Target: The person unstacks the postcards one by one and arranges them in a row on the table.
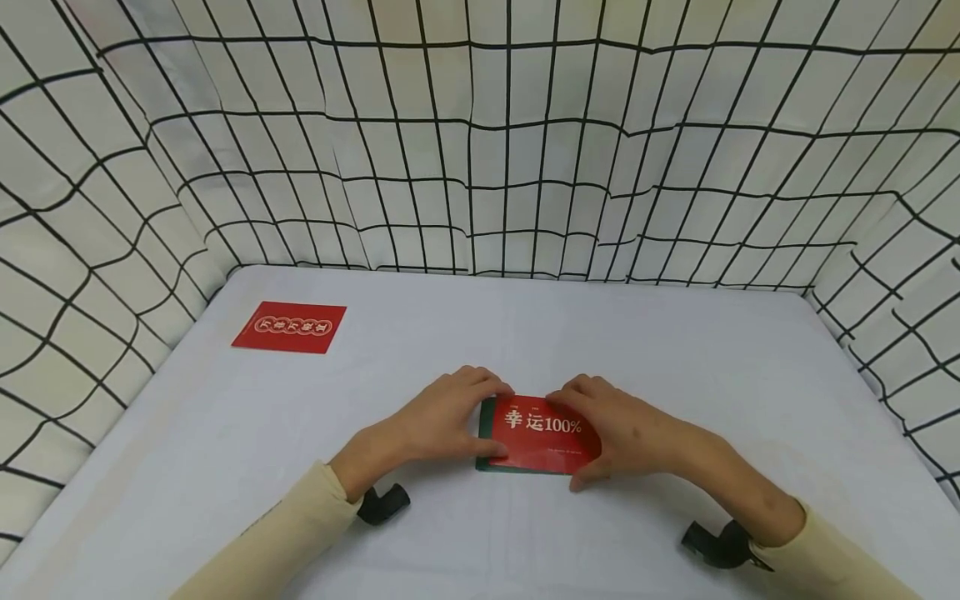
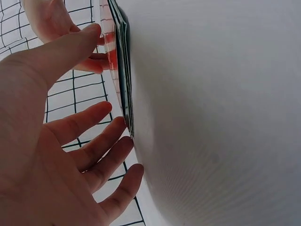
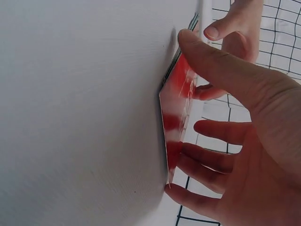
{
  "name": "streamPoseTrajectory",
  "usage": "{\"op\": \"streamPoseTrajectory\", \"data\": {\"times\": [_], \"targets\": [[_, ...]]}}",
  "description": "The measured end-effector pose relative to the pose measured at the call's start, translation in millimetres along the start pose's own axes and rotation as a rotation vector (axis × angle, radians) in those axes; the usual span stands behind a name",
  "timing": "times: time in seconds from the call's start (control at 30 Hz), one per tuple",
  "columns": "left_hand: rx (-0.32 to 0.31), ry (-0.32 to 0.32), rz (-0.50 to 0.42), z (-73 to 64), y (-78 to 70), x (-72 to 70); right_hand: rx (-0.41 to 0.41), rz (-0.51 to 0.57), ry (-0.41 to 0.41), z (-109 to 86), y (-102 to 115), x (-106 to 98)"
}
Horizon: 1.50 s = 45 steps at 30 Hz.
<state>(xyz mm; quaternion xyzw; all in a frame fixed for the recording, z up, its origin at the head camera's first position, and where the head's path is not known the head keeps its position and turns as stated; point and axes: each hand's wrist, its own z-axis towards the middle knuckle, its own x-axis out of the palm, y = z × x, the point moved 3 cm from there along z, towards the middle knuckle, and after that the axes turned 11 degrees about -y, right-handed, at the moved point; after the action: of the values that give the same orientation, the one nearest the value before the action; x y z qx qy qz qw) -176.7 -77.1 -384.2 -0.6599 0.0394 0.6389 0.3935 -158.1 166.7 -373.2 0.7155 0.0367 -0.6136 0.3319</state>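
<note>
On the white table, a small stack of flat cards [image 1: 536,454] lies between my two hands. Its top card is red with white characters and "100%"; green edges [image 1: 485,429] show beneath at the left and bottom. My left hand [image 1: 442,421] holds the left end, thumb over the lower corner and fingers at the upper edge. The right hand [image 1: 630,429] spans the right end from near edge to far edge and hides that side. In the left wrist view the stack [image 2: 123,70] shows several thin layers. From the right wrist, the red card [image 3: 171,108] appears at a slant.
Another red card [image 1: 291,327] with white ringed characters lies at the table's far left. White walls with a black grid net [image 1: 510,187] enclose the table's back and sides. A black wrist device [image 1: 384,504] hangs under the left sleeve, and another [image 1: 720,546] by the right.
</note>
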Motion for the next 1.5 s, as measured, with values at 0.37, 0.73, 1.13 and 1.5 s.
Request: {"op": "streamPoseTrajectory", "data": {"times": [0.37, 0.73, 1.13, 1.5], "targets": [[0.042, 0.008, -0.004, -0.2, -2.5, 1.9, -0.001, -0.004, -0.010, -0.7, 3, 2], [0.043, 0.025, -0.002, -0.5, -0.2, 1.7, -0.016, -0.013, -0.015, 0.1, 2, 2], [0.029, 0.021, -0.022, 0.2, 0.5, 1.4, 0.021, 0.018, 0.003, 4.4, 0, -1], [-0.019, 0.005, -0.074, 0.4, 4.8, -0.7, 0.027, 0.078, -0.035, 11.0, 0, -2]]}}
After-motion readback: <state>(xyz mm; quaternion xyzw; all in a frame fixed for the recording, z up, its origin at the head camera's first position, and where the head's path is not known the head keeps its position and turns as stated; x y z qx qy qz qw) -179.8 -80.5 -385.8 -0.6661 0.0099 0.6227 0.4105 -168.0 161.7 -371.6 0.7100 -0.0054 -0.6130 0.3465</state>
